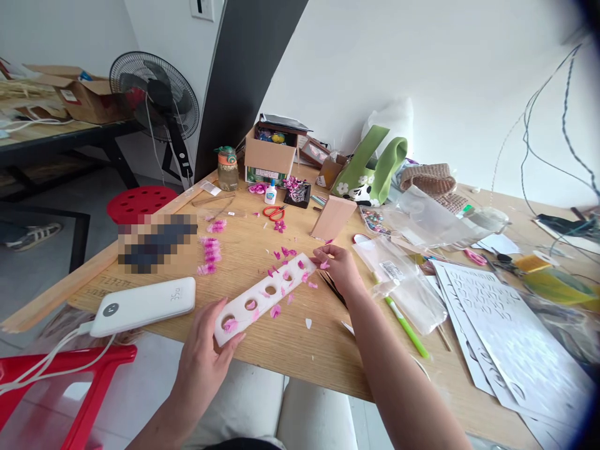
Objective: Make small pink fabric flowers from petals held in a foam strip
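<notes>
A white strip with a row of round holes [260,305] is tilted over the table, with pink petal pieces stuck on it and in its holes. My left hand [204,350] grips its near left end between thumb and fingers. At the far right end, my right hand [338,269] has its fingers closed on the strip's edge, beside a pink petal [325,265]. Loose pink petals [275,310] lie around the strip. Dark tweezers [334,289] lie partly under my right wrist. Red-handled scissors [274,213] and a pink flower [279,226] lie beyond.
A white power bank [144,306] with cables sits at left, near pink fluffy strips [209,255]. A glue bottle [270,192], wooden block [333,218] and green bag [368,172] stand behind. At right are a green pen [407,327], plastic bags [398,281] and paper sheets [510,337].
</notes>
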Tool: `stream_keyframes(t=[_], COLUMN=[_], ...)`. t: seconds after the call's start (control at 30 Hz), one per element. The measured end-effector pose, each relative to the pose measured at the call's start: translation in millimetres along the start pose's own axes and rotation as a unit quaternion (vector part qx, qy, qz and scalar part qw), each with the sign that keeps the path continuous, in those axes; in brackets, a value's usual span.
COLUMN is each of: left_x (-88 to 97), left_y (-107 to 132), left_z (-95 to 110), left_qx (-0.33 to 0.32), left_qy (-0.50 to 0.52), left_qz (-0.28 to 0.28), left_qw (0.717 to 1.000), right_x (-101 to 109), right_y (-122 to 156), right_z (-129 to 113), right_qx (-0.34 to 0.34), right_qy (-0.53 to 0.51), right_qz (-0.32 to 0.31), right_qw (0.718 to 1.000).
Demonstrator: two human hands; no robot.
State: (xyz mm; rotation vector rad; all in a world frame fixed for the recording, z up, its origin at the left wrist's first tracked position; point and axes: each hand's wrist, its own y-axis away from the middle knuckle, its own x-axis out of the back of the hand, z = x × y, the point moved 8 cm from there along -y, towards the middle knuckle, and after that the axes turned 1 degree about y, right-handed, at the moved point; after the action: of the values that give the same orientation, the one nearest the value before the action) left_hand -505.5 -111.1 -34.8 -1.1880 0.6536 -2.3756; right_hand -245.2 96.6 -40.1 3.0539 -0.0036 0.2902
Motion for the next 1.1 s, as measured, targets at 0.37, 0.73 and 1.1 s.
stream_keyframes(t=[0.37, 0.73, 1.1], left_x=[-10.5, -15.2, -14.5], left_y=[5, 5, 7], left_z=[-15, -18, -17], left_qx=[0.11, 0.091, 0.071], left_qy=[0.093, 0.105, 0.094], left_qz=[-0.132, -0.14, -0.13], left_qw=[0.981, 0.98, 0.985], right_x=[52, 47, 24], right_y=[80, 88, 76], right_z=[11, -8, -9], right_qx=[-0.049, 0.118, 0.167], right_qy=[0.055, 0.206, 0.246], right_qz=[0.017, -0.028, -0.14], right_qw=[0.997, 0.971, 0.945])
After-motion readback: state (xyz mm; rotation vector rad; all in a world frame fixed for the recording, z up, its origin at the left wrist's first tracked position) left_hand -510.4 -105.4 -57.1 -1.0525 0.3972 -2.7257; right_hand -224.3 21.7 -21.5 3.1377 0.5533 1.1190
